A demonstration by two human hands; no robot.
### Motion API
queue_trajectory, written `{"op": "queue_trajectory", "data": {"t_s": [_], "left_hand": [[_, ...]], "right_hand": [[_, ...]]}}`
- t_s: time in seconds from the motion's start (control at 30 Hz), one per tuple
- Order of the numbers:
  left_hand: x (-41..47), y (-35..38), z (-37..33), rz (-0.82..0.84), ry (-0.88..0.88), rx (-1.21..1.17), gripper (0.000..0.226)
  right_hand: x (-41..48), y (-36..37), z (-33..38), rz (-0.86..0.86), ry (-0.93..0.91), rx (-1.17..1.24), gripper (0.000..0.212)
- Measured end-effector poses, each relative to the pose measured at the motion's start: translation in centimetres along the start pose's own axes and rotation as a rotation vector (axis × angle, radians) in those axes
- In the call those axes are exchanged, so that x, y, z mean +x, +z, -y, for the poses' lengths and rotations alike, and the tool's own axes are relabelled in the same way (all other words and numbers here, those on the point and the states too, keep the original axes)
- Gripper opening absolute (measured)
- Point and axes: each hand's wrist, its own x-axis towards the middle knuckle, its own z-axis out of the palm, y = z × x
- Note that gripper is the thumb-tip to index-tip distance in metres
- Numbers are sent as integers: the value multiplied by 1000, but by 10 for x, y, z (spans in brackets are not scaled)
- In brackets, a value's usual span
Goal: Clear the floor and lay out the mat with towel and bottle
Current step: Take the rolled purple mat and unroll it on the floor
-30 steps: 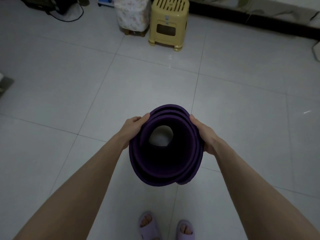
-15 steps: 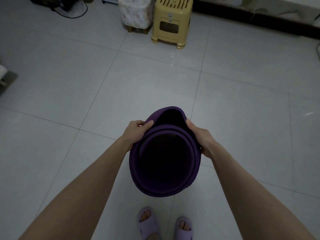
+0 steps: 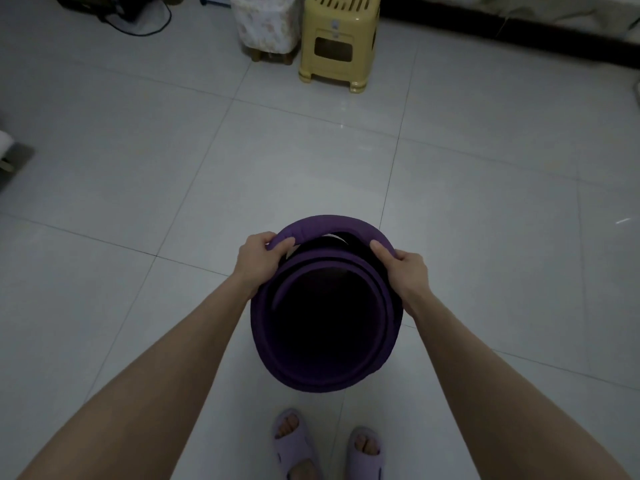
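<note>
We hold the purple mat (image 3: 263,327) rolled, seen end-on as dark coiled layers, above the tiled floor (image 3: 138,188); left hand (image 3: 258,259) and right hand (image 3: 403,271) grasp its loosened outer flap.

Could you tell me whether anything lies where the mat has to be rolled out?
Nothing visible lies on the floor just ahead of the mat. A yellow stool and a covered stool stand farther off; a full roll-out might reach them.
</note>
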Motion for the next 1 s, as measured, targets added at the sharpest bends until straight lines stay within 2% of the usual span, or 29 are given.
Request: {"op": "queue_trajectory", "data": {"t_s": [0.27,0.47,0.63,0.83,0.93,1.0], "left_hand": [[-18,-34,-44,-72,143,49,18],[-33,-77,-82,-151,263,116,13],[-48,-86,-96,-202,398,209,14],[-79,-23,-73,-138,401,261,15],[-102,34,-53,-135,384,235,15],[-118,75,-42,-146,385,219,17]], "right_hand": [[-30,-12,41,48,-62,39,28],[-68,6,61,76,-76,165,38],[-75,2,64,108,-115,218,31],[-63,-67,24,69,-187,104,25],[-53,-115,-11,85,-243,15,20],[-48,-147,-36,79,-268,-41,24]]}}
